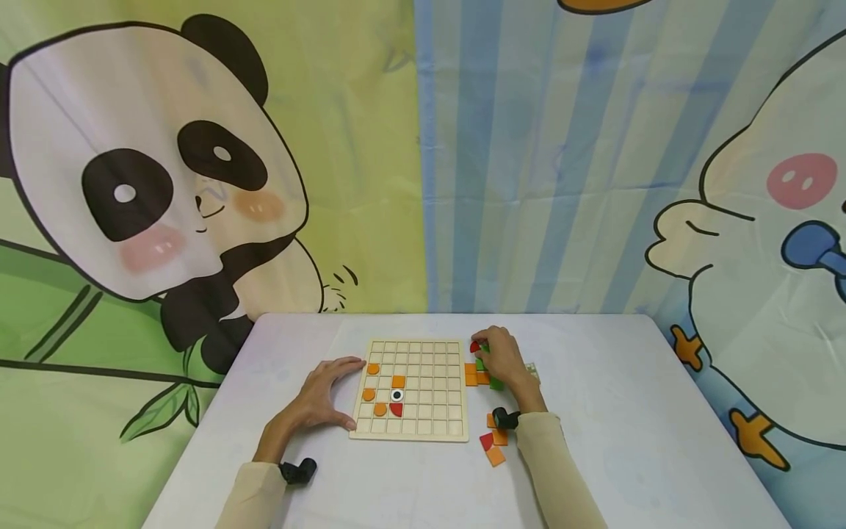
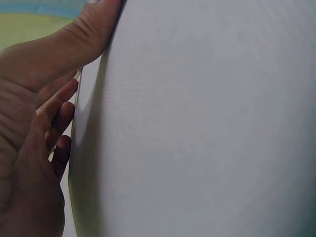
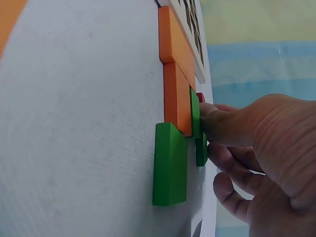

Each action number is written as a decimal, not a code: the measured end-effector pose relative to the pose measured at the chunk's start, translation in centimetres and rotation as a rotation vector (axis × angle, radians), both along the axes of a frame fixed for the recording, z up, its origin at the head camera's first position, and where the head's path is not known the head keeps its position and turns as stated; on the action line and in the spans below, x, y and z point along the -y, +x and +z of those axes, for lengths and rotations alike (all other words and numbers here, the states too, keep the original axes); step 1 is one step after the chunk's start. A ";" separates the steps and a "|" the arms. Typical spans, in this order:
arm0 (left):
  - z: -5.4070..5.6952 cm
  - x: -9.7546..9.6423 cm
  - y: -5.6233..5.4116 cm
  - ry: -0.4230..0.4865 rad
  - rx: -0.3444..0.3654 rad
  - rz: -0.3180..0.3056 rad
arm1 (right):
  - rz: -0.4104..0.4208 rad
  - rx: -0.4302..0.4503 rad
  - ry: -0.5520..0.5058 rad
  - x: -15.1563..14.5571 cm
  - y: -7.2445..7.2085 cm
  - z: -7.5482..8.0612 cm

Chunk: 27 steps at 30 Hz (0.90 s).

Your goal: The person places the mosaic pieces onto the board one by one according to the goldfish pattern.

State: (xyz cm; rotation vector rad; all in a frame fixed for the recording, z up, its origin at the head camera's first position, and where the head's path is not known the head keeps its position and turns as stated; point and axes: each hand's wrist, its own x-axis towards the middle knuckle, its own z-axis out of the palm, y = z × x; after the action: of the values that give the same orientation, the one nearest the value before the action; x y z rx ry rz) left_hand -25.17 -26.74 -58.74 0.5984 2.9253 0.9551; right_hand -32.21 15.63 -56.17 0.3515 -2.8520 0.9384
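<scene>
A pale wooden grid board [image 1: 426, 397] lies flat on a white table [image 1: 608, 382]. Toward its left side I make out three orange round discs [image 1: 368, 394], one orange square tile [image 1: 398, 382], a white disc with a black centre [image 1: 396, 395] and, just near of that disc, a red piece with one curved edge [image 1: 396, 409].

The left hand [image 1: 317, 397] has its fingers and thumb spread along the board's left edge, the thumb at the near corner; it looks to me like steadying.

The right hand [image 1: 504, 360] is beyond the board's right edge, fingers bent, tips at a small red piece [image 1: 474, 347] toward the far side. I cannot tell whether that piece is pinched or only touched. Around it lie flat orange blocks [image 3: 177, 96] and green blocks [image 3: 170, 165], some touching one another. Nearer, also to the right of the board, more orange squares [image 1: 495, 457] lie around another red piece [image 1: 486, 441].

I judge the step in hand to be choosing a loose piece while the board is kept still. Next, I would want a firm pinch, a lift clear of the neighbouring blocks, and a move left to a free cell.
</scene>
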 end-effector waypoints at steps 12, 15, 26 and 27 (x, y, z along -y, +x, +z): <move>-0.1 0.0 0.0 0.001 0.010 0.004 | 0.034 -0.004 0.036 -0.1 -0.2 0.2; 0.0 0.0 0.0 -0.002 0.007 0.007 | 0.041 -0.011 0.067 -0.1 -0.3 0.0; 0.2 -0.2 0.1 -0.004 0.012 0.005 | 0.039 -0.016 0.057 -0.1 -0.3 -0.2; 0.2 -0.1 0.1 -0.003 0.012 0.005 | 0.038 -0.023 0.049 0.0 -0.4 -0.1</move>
State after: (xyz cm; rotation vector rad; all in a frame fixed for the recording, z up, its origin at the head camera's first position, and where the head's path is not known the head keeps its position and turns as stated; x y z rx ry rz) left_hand -25.05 -26.60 -58.54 0.5841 2.9187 0.9511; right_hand -32.57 15.67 -56.25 0.4208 -2.8607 0.8668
